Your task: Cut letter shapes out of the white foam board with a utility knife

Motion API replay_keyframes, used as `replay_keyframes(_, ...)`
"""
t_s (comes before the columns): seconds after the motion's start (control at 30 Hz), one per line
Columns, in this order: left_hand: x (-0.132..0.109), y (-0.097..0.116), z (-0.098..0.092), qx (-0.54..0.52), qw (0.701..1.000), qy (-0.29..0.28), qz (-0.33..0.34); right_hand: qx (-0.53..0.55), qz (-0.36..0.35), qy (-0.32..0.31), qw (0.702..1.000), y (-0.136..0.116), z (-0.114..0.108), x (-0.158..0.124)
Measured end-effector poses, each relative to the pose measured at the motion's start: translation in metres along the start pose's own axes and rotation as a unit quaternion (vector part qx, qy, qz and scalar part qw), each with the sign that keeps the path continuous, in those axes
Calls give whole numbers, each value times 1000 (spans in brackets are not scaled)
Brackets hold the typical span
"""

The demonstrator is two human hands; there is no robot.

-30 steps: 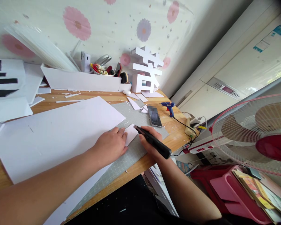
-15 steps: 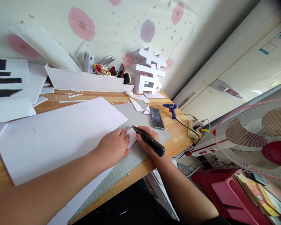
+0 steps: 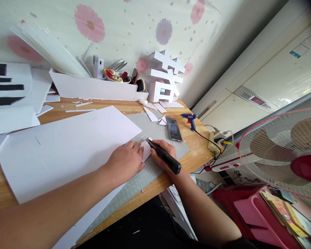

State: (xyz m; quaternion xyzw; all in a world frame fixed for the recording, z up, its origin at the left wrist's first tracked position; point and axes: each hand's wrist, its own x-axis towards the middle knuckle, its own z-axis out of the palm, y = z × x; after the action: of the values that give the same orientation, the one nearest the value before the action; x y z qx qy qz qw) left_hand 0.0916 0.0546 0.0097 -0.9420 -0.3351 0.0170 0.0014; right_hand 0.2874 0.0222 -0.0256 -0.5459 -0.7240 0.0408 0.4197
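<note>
In my right hand (image 3: 163, 152) is a black utility knife (image 3: 168, 158), its handle slanting down to the right and its tip at a small white board piece (image 3: 146, 150). My fingers wrap round the knife near its front end. My left hand (image 3: 125, 162) lies spread and pressed down at the left of that piece, fingertips on it, partly hiding it. Beneath is a grey cutting mat (image 3: 116, 204) with grid lines. A large white board sheet (image 3: 67, 141) extends under my left forearm, covering part of the mat.
White offcuts (image 3: 150, 114), a phone (image 3: 174, 129) and a blue glue gun (image 3: 190, 119) lie beyond my hands. Farther back stand a white raised character (image 3: 159, 74) and a long white box (image 3: 93, 88) with tools. A power strip (image 3: 214, 143) and a fan (image 3: 280, 152) are at the right.
The knife's handle end has shifted slightly left and down, and its tip slightly up. My left hand stays pressed on the same spot. The view has tilted slightly.
</note>
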Motion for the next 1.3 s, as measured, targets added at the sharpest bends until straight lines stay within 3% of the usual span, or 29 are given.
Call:
replay_keyframes(0.67,0,-1,1,-5,1000,22,1,-27,-30,-8,999,-21,-25,-38)
replay_keyframes(0.8,0,-2,3,-6,999,41,-2,-33,-15,31,999,-20,-26,-53)
replay_keyframes(0.97,-1,-3,5,-13,998,66,-1,11,71,146,987,-5,-19,-54)
replay_keyframes(1.17,-2,-5,-3,-61,995,80,-13,77,51,21,995,8,-7,-12)
replay_keyframes(1.3,-2,-5,-7,-90,990,107,-23,133,50,-13,990,5,0,14)
